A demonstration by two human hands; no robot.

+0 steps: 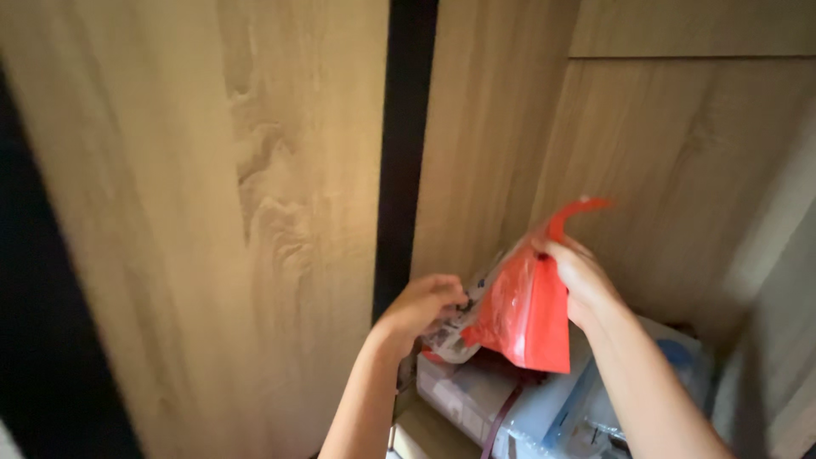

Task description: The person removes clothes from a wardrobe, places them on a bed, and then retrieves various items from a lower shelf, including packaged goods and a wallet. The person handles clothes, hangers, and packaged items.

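Both hands are on one red plastic bag (523, 319) inside the wooden cupboard (280, 212). The right hand (580, 285) pinches its upper edge, so the bag hangs slanting down toward the left hand (422, 308), whose fingers are curled on the lower end. Clear packets (544, 404) lie stacked just beneath.

plastic bag (523, 314): I see bright red, glossy | cabinet panels (255, 212): light tan wood grain | gap (404, 153): black | packages below (544, 408): white, pale blue
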